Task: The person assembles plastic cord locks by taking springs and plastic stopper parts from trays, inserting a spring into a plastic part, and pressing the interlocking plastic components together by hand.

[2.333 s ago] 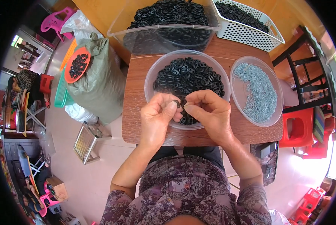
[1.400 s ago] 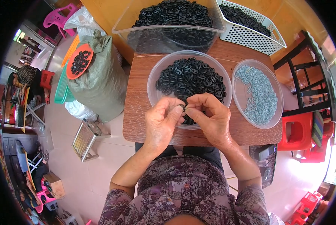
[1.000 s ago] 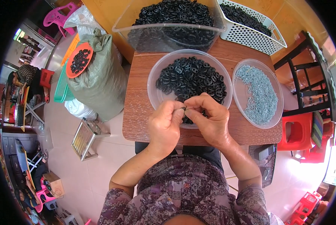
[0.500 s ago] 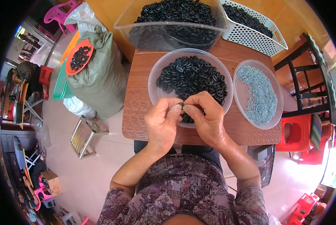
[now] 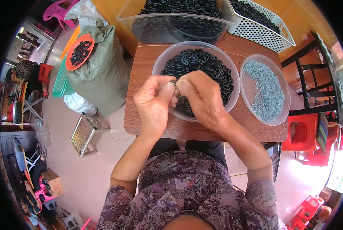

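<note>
My left hand (image 5: pixel 153 105) pinches a small dark piece (image 5: pixel 173 82) between thumb and forefinger. My right hand (image 5: pixel 203 97) meets it there, thumb and forefinger pressed together at the piece. What the right fingertips hold is too small to make out. Both hands are over the near left part of a round clear tub (image 5: pixel 234 90), which holds a heap of black two-holed plastic pieces (image 5: pixel 197 63). To its right lies a shallow round clear tray (image 5: pixel 248 103) with a pile of small silvery-blue metal parts (image 5: pixel 269 94).
Behind the tub stands a large clear bin (image 5: pixel 167 32) full of black pieces, beside a white perforated basket (image 5: pixel 257 37). All rest on or by a brown wooden table (image 5: pixel 140 69). A stuffed sack (image 5: pixel 102 80) with an orange plate (image 5: pixel 88 38) and a metal-framed stool (image 5: pixel 83 134) are leftward.
Both hands have risen up and left in the picture, still meeting at their fingertips. The right hand has turned further over. The whole view has shifted slightly.
</note>
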Demonstrator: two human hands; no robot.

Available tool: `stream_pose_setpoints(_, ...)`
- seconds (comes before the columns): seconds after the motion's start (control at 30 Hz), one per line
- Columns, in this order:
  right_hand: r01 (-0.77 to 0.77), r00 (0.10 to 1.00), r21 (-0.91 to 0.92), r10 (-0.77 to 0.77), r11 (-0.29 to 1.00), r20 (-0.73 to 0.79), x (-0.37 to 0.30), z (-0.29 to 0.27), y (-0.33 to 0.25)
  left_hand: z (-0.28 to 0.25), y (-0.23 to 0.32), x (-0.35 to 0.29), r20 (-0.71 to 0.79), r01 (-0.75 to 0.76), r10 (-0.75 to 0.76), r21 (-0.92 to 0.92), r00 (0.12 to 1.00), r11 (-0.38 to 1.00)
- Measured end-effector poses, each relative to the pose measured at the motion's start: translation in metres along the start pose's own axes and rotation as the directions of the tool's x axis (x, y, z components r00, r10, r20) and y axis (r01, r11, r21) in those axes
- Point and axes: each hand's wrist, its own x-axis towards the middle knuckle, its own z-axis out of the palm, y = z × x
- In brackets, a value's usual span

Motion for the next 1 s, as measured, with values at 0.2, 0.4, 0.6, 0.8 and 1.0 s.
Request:
stream_pose_setpoints(0.2,0.016,0.998,-0.119,-0.008,0.993,0.064,-0.002,-0.033,0.019,-0.015,-0.007,0.0,-0.023,0.094,-0.099,-0.171,0.995,0.981)
stream_pose_setpoints(0.4,0.324,0.891,-0.387,-0.141,0.863,0.432,-0.011,-0.027,0.023,-0.017,-0.008,-0.006,-0.001,0.118,-0.118,-0.118,0.993,0.986)
stream_pose_setpoints(0.6,0.466,0.805,-0.399,-0.191,0.79,0.562,-0.003,-0.023,0.019,-0.02,-0.01,-0.006,-0.011,0.116,-0.118,-0.139,0.993,0.983)
stream_pose_setpoints(0.8,0.351,0.874,-0.359,-0.165,0.865,0.457,-0.009,-0.026,0.021,-0.019,-0.009,-0.01,0.009,0.148,-0.148,-0.142,0.989,0.979)
stream_pose_setpoints(1.0,0.086,0.989,-0.206,-0.058,0.975,0.138,-0.015,-0.022,0.006,-0.005,-0.005,-0.014,0.015,0.191,-0.192,-0.192,0.981,0.963)
